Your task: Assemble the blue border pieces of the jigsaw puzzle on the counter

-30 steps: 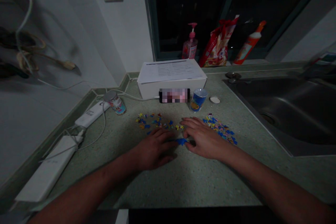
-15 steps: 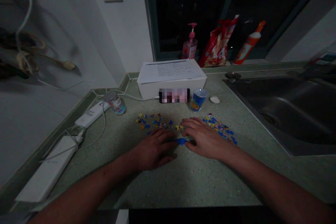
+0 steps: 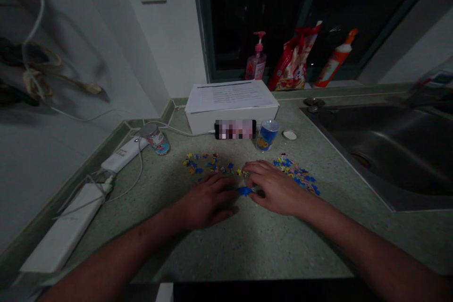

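Two bare hands meet over a dim speckled counter [image 3: 226, 250], where a blue jigsaw piece [image 3: 245, 191] lies between them; whether it is one piece or several joined is too small to tell. The left hand [image 3: 210, 200] rests palm down with its fingers bent and its thumb parted from the forefinger, loosely open, the forefinger's tip at the piece's left edge; shadow hides whether they touch. The right hand [image 3: 274, 186] arches in from the other side, thumb by the piece's right edge and fingers curled above it, the thumb and forefinger slightly apart; whether it has hold of the piece cannot be told. Small mixed pieces [image 3: 198, 171] spread beyond the left hand, and a denser heap [image 3: 300, 180], mostly blue, yellow and pink, lies just past the right. Behind them stands an uncapped blue can [image 3: 267, 138], a round lid [image 3: 289, 135] near it, beside a phone [image 3: 235, 130] propped against a white box [image 3: 230, 115] topped with printed paper [image 3: 230, 96]. A jar [image 3: 160, 143] tilts at left near a white power strip [image 3: 65, 229]; a steel sink [image 3: 382, 200] fills the right. A pink pump bottle [image 3: 255, 65], red bag [image 3: 292, 66] and orange bottle [image 3: 332, 67] stand by the dark window [image 3: 262, 14].
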{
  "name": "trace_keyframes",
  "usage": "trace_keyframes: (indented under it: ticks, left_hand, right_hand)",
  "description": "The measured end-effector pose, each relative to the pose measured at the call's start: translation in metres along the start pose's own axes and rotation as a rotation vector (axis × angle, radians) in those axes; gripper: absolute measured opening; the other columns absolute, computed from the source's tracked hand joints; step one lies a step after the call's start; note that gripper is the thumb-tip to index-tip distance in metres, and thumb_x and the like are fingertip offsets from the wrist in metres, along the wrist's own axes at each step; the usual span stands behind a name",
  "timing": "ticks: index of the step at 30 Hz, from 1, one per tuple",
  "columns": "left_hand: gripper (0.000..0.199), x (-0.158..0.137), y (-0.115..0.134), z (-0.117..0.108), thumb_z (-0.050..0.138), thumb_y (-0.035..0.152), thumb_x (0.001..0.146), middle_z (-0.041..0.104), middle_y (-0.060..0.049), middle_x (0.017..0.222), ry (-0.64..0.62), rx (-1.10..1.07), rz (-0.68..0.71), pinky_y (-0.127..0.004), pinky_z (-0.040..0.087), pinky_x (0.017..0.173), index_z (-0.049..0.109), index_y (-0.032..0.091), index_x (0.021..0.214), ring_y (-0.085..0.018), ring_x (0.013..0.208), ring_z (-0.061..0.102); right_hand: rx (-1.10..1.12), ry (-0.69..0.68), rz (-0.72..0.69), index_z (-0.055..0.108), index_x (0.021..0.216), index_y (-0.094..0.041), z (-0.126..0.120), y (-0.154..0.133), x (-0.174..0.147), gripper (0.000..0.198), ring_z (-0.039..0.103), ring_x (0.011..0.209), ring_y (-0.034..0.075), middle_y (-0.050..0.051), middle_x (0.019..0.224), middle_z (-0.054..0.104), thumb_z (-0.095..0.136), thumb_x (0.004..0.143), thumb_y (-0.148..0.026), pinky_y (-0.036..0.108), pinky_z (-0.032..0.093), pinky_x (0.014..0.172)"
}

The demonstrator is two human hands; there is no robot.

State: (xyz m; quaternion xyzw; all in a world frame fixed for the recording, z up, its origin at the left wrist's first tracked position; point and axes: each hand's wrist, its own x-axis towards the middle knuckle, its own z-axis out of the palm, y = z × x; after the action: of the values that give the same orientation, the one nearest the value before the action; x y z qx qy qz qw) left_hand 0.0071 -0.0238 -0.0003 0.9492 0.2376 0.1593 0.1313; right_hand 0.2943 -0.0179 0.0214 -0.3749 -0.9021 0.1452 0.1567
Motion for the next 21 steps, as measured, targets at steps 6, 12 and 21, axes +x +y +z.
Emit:
trace_keyframes:
  ticks: [6,12,21]
  left_hand:
    - [0.038,-0.002,-0.003,-0.001,0.070,0.040,0.105,0.071,-0.015,0.143,0.053,0.057,-0.042,-0.059,0.052,0.117,0.070,0.021,0.139,-0.036,0.133,0.065]
    - [0.018,-0.006,-0.010,0.001,0.070,0.027,0.103,0.072,-0.013,0.139,0.137,0.094,-0.098,-0.055,0.059,0.105,0.075,0.022,0.119,-0.034,0.127,0.068]
    - [0.015,-0.007,-0.014,0.001,0.063,0.025,0.106,0.073,-0.013,0.136,0.147,0.073,-0.114,-0.055,0.058,0.105,0.078,0.021,0.106,-0.032,0.123,0.068]
  right_hand:
    - [0.009,0.034,0.013,0.066,0.091,-0.023,-0.006,0.001,0.000,0.021,0.068,0.126,0.032,0.012,0.130,0.073,0.066,0.086,-0.003,0.054,0.053,0.112]
    - [0.000,0.029,0.021,0.066,0.088,-0.024,-0.007,0.005,0.000,0.023,0.069,0.124,0.030,0.010,0.124,0.074,0.064,0.085,-0.001,0.052,0.055,0.111]
    - [0.014,0.005,0.004,0.068,0.085,-0.023,-0.003,0.005,0.000,0.019,0.068,0.127,0.032,0.012,0.130,0.073,0.067,0.086,-0.004,0.054,0.055,0.112]
